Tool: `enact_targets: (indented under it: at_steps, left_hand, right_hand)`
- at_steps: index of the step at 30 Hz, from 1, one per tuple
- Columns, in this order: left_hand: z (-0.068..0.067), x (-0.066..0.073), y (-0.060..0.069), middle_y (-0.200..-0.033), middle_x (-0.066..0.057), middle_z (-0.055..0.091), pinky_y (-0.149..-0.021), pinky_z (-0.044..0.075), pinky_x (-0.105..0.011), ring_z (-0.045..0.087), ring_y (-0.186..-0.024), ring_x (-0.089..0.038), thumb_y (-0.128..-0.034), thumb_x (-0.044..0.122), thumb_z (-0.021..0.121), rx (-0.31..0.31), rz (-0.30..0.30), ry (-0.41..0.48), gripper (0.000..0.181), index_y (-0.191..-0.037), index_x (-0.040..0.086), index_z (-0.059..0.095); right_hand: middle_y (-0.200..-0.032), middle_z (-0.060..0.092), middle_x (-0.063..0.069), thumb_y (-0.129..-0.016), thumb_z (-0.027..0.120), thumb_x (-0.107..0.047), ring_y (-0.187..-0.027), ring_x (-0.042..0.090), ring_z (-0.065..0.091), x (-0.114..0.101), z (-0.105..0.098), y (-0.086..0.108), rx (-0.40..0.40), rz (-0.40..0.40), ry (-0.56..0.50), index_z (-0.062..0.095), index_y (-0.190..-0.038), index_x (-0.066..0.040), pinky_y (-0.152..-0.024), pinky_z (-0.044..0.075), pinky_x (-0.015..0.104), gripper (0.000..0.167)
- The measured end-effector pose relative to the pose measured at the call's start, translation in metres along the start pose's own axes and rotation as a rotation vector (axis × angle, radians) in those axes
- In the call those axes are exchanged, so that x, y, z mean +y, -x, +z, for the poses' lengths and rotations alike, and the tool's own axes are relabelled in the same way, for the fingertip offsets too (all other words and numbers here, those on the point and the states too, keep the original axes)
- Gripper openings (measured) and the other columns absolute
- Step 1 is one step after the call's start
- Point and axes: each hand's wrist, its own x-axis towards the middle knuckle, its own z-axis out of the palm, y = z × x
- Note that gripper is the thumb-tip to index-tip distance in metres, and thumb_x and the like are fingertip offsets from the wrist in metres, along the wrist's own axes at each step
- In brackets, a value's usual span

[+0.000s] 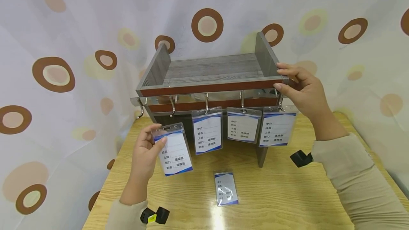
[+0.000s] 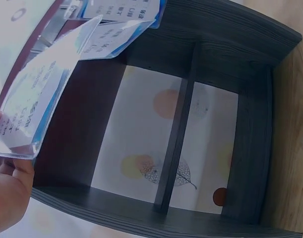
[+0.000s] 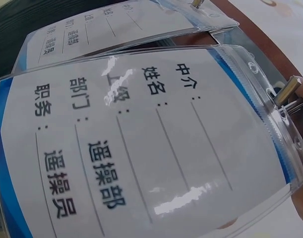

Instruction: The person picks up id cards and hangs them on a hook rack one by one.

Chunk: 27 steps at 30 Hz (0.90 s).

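My left hand point(image 1: 143, 157) pinches a badge in a clear plastic holder point(image 1: 176, 153) by its left side, thumb in front. That badge tilts slightly, its slotted top just below a bare hook point(image 1: 173, 105). Three like badges hang from the metal hook rail: a left one point(image 1: 207, 134), a middle one point(image 1: 243, 127) and a right one point(image 1: 278, 129). My right hand point(image 1: 305, 89) grips the right front corner of the grey wooden shelf point(image 1: 211, 67), above the right badge. The right wrist view shows that badge point(image 3: 126, 144) close up, a hook point(image 3: 287, 91) through its top.
Another badge point(image 1: 225, 189) lies flat on the wooden table point(image 1: 268, 194) in front of the shelf. An outermost hook point(image 1: 140, 108) at the left of the rail holds nothing. Behind stands a white curtain point(image 1: 236, 3) with brown ring patterns.
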Motion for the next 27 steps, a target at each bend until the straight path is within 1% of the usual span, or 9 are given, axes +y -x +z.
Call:
enact_targets:
  at_steps: [6,12,16,22,27]
  left_hand:
    - [0.004,0.004,-0.007,-0.088,-0.002,0.055,-0.057,0.046,-0.021,0.05,-0.07,-0.012,-0.0817,-0.01,0.049,-0.02,0.018,0.007,0.032,-0.106,0.011,0.05]
    - [0.007,0.007,-0.014,-0.087,0.0,0.055,-0.058,0.044,-0.02,0.049,-0.07,-0.011,-0.0816,-0.01,0.048,-0.01,0.026,0.016,0.033,-0.104,0.014,0.051]
    - [0.008,0.007,-0.017,-0.087,0.0,0.055,-0.057,0.045,-0.02,0.048,-0.07,-0.012,-0.0826,-0.008,0.048,-0.006,0.017,-0.012,0.032,-0.105,0.015,0.052]
    - [0.008,0.008,-0.022,-0.089,-0.003,0.054,-0.057,0.045,-0.021,0.048,-0.07,-0.013,-0.0841,-0.005,0.049,-0.018,0.012,-0.055,0.029,-0.106,0.014,0.052]
    - [0.01,0.009,-0.025,-0.087,-0.004,0.053,-0.057,0.045,-0.021,0.049,-0.07,-0.014,-0.0844,-0.003,0.049,-0.015,0.003,-0.073,0.027,-0.105,0.014,0.053]
  right_hand:
    - [-0.12,0.049,0.005,-0.077,0.056,0.011,-0.109,0.013,0.045,0.001,-0.001,0.0,0.004,-0.011,0.01,0.057,-0.108,0.003,-0.081,0.039,0.014,0.032]
    - [-0.119,0.05,0.005,-0.076,0.055,0.013,-0.11,0.014,0.044,-0.001,0.001,-0.001,0.03,0.005,0.06,0.057,-0.106,0.005,-0.084,0.038,0.015,0.031]
    - [-0.119,0.05,0.005,-0.076,0.054,0.014,-0.111,0.015,0.043,-0.002,0.003,0.0,0.041,0.016,0.088,0.057,-0.106,0.005,-0.085,0.037,0.016,0.031]
    - [-0.12,0.049,0.005,-0.077,0.054,0.014,-0.112,0.015,0.042,-0.002,0.003,0.0,0.038,0.025,0.08,0.057,-0.106,0.005,-0.085,0.037,0.016,0.03]
    - [-0.121,0.049,0.005,-0.077,0.054,0.014,-0.113,0.015,0.042,-0.002,0.003,0.0,0.037,0.025,0.081,0.056,-0.106,0.006,-0.085,0.037,0.016,0.03]
